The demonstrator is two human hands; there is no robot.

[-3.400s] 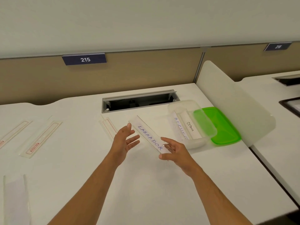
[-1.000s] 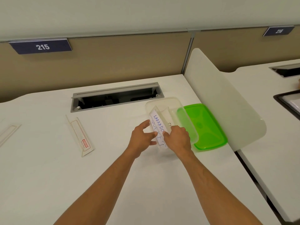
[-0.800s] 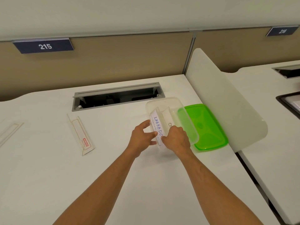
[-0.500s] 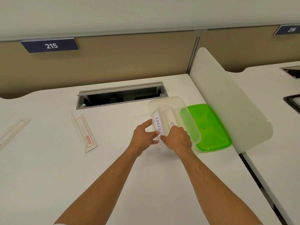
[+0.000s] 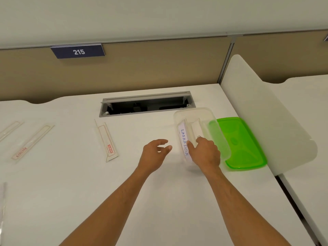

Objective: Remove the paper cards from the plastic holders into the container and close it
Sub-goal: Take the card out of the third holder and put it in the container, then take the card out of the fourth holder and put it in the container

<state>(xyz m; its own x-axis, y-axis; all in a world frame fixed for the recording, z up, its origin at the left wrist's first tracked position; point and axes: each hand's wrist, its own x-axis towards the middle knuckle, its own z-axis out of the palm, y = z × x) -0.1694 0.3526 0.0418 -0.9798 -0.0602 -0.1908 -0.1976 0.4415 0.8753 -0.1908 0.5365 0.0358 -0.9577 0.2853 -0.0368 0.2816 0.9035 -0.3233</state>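
White tabletop (image 5: 159, 201), clear container (image 5: 191, 112) w/ "LABRADOR" card (image 5: 183, 144) standing inside along its left wall, right hand (image 5: 205, 153) fingers curled over card's near end, left hand (image 5: 156, 153) fingers loose, spread, holding nothing, just left of container, green lid (image 5: 243, 148) right of right-hand fingers, empty plastic holder (image 5: 106, 141) well left of left-hand fingers.

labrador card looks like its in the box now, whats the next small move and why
Probably draw the right hand out of the clear container, then take the green lid. The LABRADOR card stands on edge against the container's near wall beside other cards, the left hand hangs open over the table, and the holder to the left looks empty, though one at the left edge is unclear.
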